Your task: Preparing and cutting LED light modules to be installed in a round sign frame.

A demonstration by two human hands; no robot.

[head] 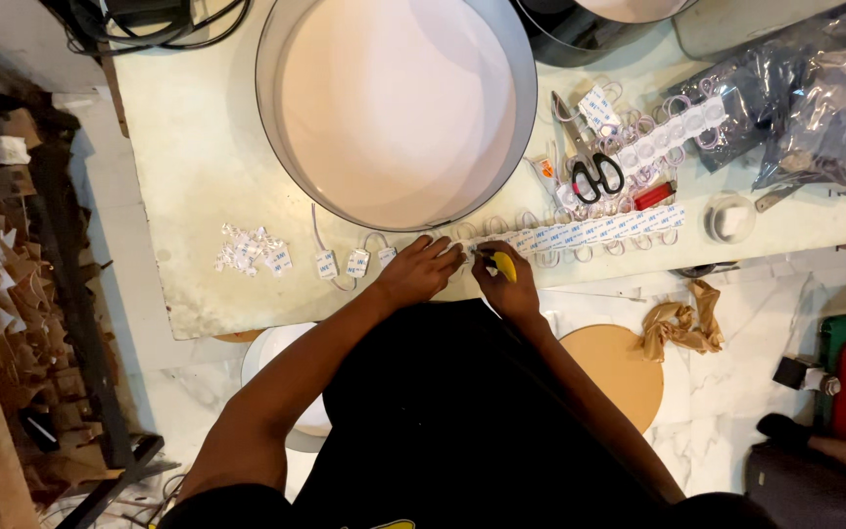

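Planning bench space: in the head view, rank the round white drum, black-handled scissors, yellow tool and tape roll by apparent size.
1. Round white drum
2. Black-handled scissors
3. Tape roll
4. Yellow tool, partly hidden by the right hand, so its rank is unsure.

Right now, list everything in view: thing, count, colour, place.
Large round shallow metal-rimmed drum: one, white inside, table centre.
Strip of small wired modules: one, white, table front edge.
Loose wired modules: three, white, left of the hands.
Pile of peeled paper scraps: one, white, table left.
Black-handled scissors: one, right of the drum.
Clear plastic bags: a few, table far right.
Round wooden disc: one, tan, floor.
Crumpled cloth: one, tan, floor.
Left hand: on the strip.
Right hand: holding a small yellow tool.
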